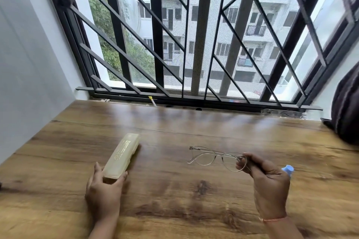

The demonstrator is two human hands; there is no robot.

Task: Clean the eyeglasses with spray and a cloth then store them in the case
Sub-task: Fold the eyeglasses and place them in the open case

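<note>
Fingers (254, 159) of your right hand (270, 186) pinch the glasses (218, 155) by one lens; your left hand (103, 194) grips the case (122, 155) end.

Soft, bright daylight is admitted through the barred window (196, 35), a pale sheen is thrown across the far wooden tabletop (194, 124), only faint shadows are cast, the window's bars (156, 25) are splayed by wide-angle distortion, and the right edge is smeared by blur.

Wooden desk (194, 128) under a black-grilled window (194, 35), pale wall (29, 64) at left, daylight outside
</note>
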